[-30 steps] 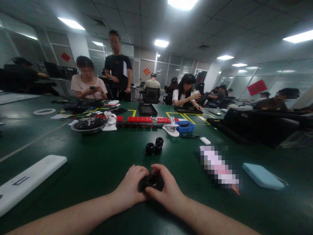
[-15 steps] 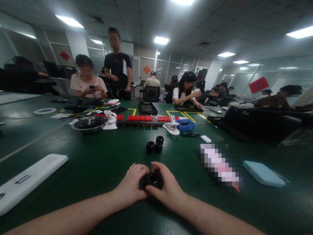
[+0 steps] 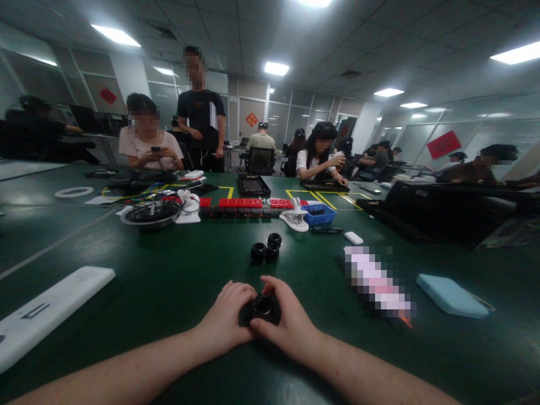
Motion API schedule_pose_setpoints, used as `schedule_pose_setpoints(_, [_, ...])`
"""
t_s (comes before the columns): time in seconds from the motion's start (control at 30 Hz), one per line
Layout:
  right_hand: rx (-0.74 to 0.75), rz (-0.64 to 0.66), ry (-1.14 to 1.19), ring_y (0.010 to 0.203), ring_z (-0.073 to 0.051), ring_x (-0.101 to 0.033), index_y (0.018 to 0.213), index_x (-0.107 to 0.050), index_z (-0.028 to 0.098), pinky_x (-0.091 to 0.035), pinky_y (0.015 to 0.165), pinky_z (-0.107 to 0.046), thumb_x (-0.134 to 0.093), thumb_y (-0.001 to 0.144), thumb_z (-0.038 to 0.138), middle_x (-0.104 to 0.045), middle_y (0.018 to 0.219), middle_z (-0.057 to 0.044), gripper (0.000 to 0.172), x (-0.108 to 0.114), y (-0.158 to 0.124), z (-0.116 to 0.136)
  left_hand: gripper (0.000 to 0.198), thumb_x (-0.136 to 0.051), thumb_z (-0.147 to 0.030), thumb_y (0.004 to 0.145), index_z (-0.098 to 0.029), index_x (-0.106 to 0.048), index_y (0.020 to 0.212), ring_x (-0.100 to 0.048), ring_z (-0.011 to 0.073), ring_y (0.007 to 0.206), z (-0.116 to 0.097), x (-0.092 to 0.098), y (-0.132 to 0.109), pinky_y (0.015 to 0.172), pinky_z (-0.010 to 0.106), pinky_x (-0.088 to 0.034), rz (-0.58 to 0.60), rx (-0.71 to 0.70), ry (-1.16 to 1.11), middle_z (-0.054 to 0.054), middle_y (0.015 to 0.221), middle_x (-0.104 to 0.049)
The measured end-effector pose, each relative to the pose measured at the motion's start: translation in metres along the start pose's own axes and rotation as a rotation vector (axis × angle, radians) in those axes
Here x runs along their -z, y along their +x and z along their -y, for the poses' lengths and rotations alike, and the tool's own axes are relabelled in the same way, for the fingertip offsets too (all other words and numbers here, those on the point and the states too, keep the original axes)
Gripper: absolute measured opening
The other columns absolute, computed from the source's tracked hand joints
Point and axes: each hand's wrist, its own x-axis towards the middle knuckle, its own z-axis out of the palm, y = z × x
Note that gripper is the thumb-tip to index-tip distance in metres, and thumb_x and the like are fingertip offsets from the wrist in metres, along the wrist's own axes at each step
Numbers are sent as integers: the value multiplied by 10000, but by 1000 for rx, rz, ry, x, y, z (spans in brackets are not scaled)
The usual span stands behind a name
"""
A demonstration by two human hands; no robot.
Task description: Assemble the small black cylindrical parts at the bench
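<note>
Both my hands meet low in the middle of the green table (image 3: 169,281) around one small black ring-shaped part (image 3: 262,307). My left hand (image 3: 225,318) curls against its left side, fingers closed on it. From the right, my right hand (image 3: 289,320) wraps it, thumb and fingers pinched over its top. Three more black ring parts (image 3: 265,250) stand together on the table a little beyond my hands, untouched.
A long white flat object (image 3: 46,312) lies at the left, a light blue case (image 3: 452,296) at the right. Further back are a round metal dish (image 3: 149,215), red blocks (image 3: 240,202), a blue bin (image 3: 319,215), a white clip (image 3: 295,220), and several seated and standing people.
My hands stay on the black part with only slight finger shifts. The view has tipped down a little.
</note>
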Motion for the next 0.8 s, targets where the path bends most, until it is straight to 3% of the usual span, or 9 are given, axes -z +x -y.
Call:
schedule_pose_setpoints(0.2, [119,11,37,1051,-188,-450,1224,-309,197,-346,937,-380,-533,649,101,-476,1126,-72,624,1,-2,0,382,-637,-339,617,-215,-535,963,-469,238,970,1,-2,0,978,466,-222,-16,-11,8,41,1003,-542])
schedule_pose_setpoints(0.37, [102,27,-20,1073,-209,-420,1244,-286,198,-338,939,-388,-623,624,180,-433,1162,-81,706,2,-1,1,319,-638,-316,614,-201,-555,899,-459,239,976,0,0,0,867,370,-362,-6,1,-16,44,1008,-532])
schedule_pose_setpoints(0.57, [35,0,-31,947,-190,-479,1166,-368,202,-391,871,-370,-640,624,204,-490,1009,-48,608,1,0,0,306,-641,-335,620,-198,-551,878,-474,219,908,0,-1,1,797,337,-376,-1,15,9,28,957,-540])
schedule_pose_setpoints(0.7, [100,-6,18,1005,-188,-465,1193,-333,208,-363,912,-376,-562,657,140,-480,1074,-59,587,1,-1,0,312,-620,-352,640,-195,-546,899,-486,211,846,0,-1,1,750,327,-377,25,32,20,28,908,-553])
schedule_pose_setpoints(0.8, [133,55,32,1069,-191,-435,1247,-276,202,-334,946,-379,-534,643,95,-451,1156,-72,666,2,-3,0,287,-615,-333,642,-191,-548,882,-488,204,824,0,0,1,735,316,-372,42,37,24,22,886,-559])
